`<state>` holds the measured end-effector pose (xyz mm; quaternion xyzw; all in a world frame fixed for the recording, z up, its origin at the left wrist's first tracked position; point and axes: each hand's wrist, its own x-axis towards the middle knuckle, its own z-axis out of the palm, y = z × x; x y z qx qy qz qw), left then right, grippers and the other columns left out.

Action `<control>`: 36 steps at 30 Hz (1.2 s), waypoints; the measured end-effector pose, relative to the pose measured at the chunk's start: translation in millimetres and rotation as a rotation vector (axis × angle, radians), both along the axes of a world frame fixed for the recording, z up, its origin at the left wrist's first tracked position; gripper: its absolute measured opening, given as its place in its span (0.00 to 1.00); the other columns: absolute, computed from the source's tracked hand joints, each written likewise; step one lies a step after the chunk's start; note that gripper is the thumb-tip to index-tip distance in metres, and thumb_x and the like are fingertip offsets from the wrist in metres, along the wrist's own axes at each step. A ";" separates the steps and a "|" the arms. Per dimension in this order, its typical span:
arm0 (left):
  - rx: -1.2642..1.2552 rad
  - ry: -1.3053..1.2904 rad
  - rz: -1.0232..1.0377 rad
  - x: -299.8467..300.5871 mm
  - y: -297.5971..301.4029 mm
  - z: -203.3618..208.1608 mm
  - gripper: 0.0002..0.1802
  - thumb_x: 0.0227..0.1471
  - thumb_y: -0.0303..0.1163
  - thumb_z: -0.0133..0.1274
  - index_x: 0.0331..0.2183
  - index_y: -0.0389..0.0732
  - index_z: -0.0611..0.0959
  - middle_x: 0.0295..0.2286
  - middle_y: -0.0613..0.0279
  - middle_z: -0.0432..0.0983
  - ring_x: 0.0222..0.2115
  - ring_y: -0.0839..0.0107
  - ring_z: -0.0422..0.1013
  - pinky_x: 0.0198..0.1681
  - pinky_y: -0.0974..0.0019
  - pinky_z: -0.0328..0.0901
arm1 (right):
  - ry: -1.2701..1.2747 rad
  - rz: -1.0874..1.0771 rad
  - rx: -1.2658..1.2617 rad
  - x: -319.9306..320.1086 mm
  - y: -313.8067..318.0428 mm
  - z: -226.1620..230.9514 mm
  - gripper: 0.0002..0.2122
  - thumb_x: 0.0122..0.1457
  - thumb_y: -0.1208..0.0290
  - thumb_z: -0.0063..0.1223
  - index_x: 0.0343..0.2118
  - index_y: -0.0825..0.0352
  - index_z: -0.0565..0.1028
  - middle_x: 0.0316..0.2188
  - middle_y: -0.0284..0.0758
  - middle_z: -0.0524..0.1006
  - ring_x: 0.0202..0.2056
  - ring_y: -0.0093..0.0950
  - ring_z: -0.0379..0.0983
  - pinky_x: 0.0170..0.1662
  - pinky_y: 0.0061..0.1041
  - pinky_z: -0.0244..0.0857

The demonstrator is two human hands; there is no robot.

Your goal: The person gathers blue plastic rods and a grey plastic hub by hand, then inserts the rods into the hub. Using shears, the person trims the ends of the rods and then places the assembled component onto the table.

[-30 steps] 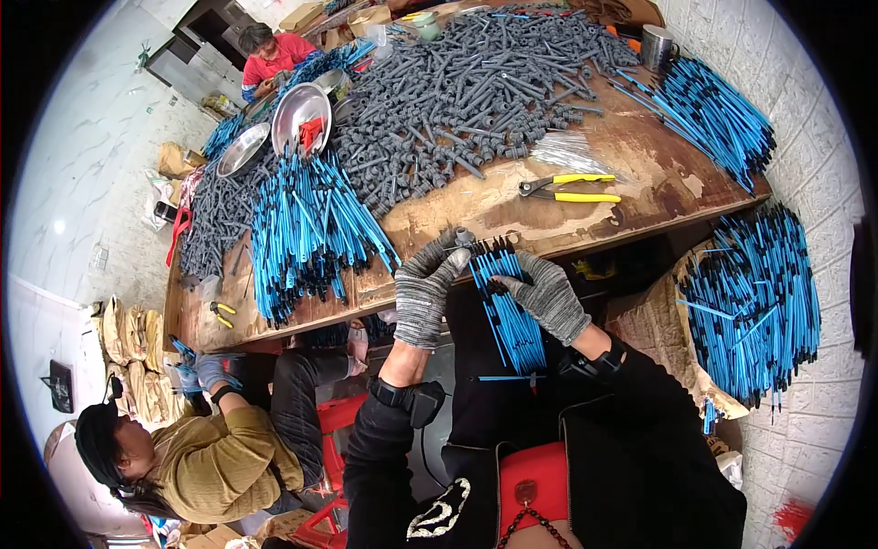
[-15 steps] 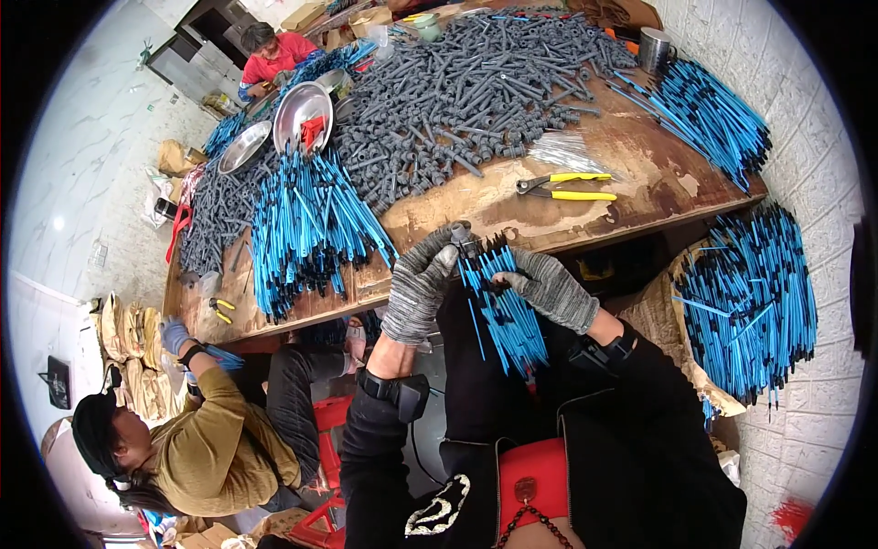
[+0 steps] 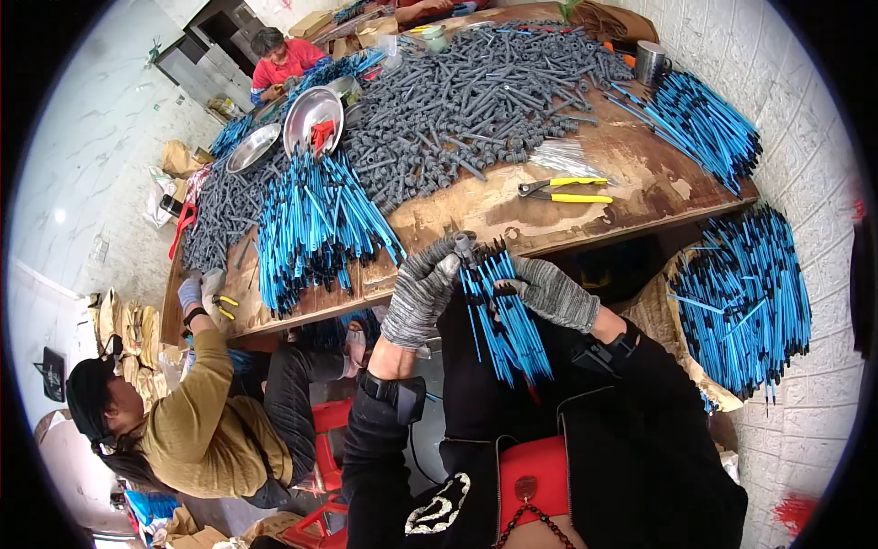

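Note:
My left hand, in a grey knit glove, is closed with a small grey plastic fitting at its fingertips. My right hand, gloved alike, grips a bundle of thin blue tubes with black ends over my lap. The fitting is beside the upper black ends of the bundle; whether they touch I cannot tell. Beyond my hands lies a wooden table carrying a wide heap of grey plastic fittings. Another pile of blue tubes lies at the table's front, left of my left hand.
Yellow-handled nippers and thin clear rods lie ahead. More blue tubes and a metal mug are at far right. A filled sack stands at right. A co-worker sits at left; another works farther back.
The co-worker at left has raised a gloved hand from beside the table edge to the grey parts on top. My own hands have barely moved and keep their holds.

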<state>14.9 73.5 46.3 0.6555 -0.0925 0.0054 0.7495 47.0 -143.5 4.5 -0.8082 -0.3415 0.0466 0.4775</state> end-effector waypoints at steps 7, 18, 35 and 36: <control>-0.112 0.018 -0.158 6.9 19.9 -7.8 0.19 0.55 0.33 0.52 0.47 0.34 0.76 0.42 0.58 0.75 0.43 0.74 0.70 0.49 0.70 0.62 | 0.242 0.141 0.055 -12.5 4.8 33.4 0.15 0.60 0.64 0.49 0.46 0.67 0.72 0.33 0.42 0.76 0.35 0.34 0.74 0.41 0.29 0.67; -0.633 0.038 -0.243 16.3 -9.5 -50.7 0.20 0.47 0.35 0.61 0.43 0.39 0.78 0.38 0.62 0.76 0.36 0.75 0.72 0.40 0.70 0.67 | 0.232 0.213 0.269 -21.0 -4.5 29.8 0.15 0.59 0.67 0.50 0.46 0.69 0.71 0.29 0.40 0.76 0.33 0.25 0.73 0.40 0.25 0.67; 0.322 -0.013 0.400 -42.7 -46.4 19.6 0.14 0.52 0.30 0.56 0.41 0.33 0.78 0.35 0.64 0.76 0.35 0.77 0.70 0.42 0.72 0.65 | 0.090 0.160 0.223 -21.0 5.3 15.6 0.12 0.58 0.66 0.52 0.37 0.71 0.70 0.24 0.41 0.73 0.26 0.30 0.70 0.33 0.26 0.64; 0.295 -0.031 0.394 -41.0 -45.9 17.1 0.15 0.52 0.31 0.56 0.41 0.32 0.78 0.34 0.62 0.76 0.35 0.77 0.71 0.42 0.72 0.65 | 0.088 0.157 0.224 -21.5 4.2 15.0 0.12 0.58 0.66 0.52 0.37 0.71 0.70 0.24 0.41 0.73 0.26 0.30 0.70 0.33 0.26 0.64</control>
